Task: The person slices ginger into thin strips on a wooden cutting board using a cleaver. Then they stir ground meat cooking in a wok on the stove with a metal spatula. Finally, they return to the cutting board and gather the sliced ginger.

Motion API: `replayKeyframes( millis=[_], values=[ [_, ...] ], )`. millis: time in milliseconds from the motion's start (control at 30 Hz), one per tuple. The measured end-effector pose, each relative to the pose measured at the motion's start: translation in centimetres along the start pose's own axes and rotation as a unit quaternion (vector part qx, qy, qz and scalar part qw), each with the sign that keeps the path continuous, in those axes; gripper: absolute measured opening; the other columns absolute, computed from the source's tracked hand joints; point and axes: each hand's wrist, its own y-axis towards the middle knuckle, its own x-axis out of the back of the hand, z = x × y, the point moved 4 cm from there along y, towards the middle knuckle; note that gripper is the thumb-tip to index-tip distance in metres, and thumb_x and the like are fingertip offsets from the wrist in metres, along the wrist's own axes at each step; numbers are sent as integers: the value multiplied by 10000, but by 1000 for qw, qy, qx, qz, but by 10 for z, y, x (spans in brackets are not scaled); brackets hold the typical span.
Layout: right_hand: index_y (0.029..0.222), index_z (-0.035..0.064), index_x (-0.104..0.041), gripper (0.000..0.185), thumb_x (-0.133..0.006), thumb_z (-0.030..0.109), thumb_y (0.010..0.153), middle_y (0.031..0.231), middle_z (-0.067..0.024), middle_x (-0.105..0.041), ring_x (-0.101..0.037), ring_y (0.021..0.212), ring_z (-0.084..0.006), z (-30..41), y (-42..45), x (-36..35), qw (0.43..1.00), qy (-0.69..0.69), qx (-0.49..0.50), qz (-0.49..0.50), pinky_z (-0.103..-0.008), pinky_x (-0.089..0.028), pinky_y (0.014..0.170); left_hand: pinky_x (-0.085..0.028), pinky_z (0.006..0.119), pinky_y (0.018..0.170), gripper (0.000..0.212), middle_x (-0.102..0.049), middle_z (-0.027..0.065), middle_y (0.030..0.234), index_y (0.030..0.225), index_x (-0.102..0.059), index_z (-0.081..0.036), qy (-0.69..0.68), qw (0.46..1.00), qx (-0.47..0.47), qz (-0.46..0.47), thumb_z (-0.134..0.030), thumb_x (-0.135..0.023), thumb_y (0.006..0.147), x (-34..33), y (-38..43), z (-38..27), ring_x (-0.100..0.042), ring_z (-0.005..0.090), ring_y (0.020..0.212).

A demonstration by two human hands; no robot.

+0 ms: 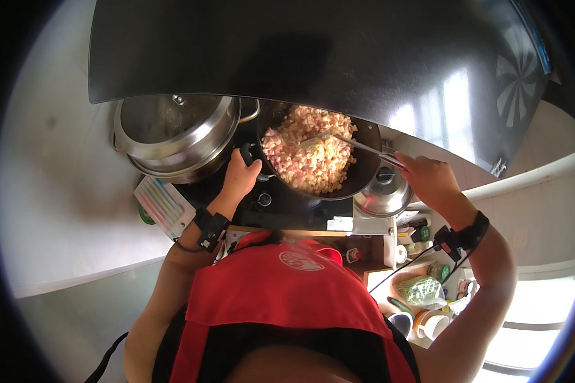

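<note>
A dark wok (367, 178) full of diced pale-pink meat (311, 158) stands on a black glass stove (287, 218). On its left side, my left hand (242, 173) grips the wok's black side handle (247, 155). My right hand (426, 179), at the wok's right, is closed around the handle of a metal spatula (364, 146). The spatula's blade lies among the meat pieces, partly covered by them. The far edge of the wok is hidden under the range hood.
A black range hood (268, 57) overhangs the stove. A large lidded steel pot (182, 160) stands left, and a steel lid (385, 196) lies right of the wok. Pens in a case (165, 203) are near my left forearm. Shelves at lower right hold jars and bagged green vegetables (419, 290).
</note>
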Motion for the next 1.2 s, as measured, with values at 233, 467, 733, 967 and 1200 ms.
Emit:
replayKeyframes(
  millis=[233,467,733,967,1200],
  values=[
    [1278,184,-598,370,-632,234,914,852,-191,-675,-657,772,-392,40,-40,24,975,200,-78,62,-467,-517,679,-498,409,754,467,-626,196,935,1082,-476,55,-19,999,-25,22,-289,-702,862,-1,2,3,-639,331,846],
    [1277,255,-603,366,-584,366,929,881,-136,-704,-673,810,-357,76,6,-62,976,144,-156,56,-476,-532,707,-502,400,733,428,-624,187,892,1027,-469,54,-68,997,-45,14,-259,-696,843,-4,2,4,-635,316,811],
    [1224,277,-642,318,-598,349,917,874,-127,-704,-679,824,-343,52,25,-72,963,129,-234,-45,-466,-538,732,-507,414,731,448,-636,221,880,1031,-459,67,-39,999,-19,31,-260,-696,836,0,0,-4,-652,345,814],
    [1223,236,-649,318,-573,363,941,875,-134,-706,-677,821,-351,36,26,-50,967,119,-214,-65,-456,-539,722,-481,361,803,453,-576,129,973,1098,-486,45,-58,997,18,57,-255,-717,848,-2,1,-1,-579,231,882],
    [1371,259,-493,422,-538,364,964,751,-85,-628,-669,703,-306,81,63,-80,989,12,-145,-25,-437,-540,576,-506,411,753,449,-634,217,913,1035,-477,62,-39,999,-18,31,-272,-701,837,-3,3,2,-647,346,844]
  ],
)
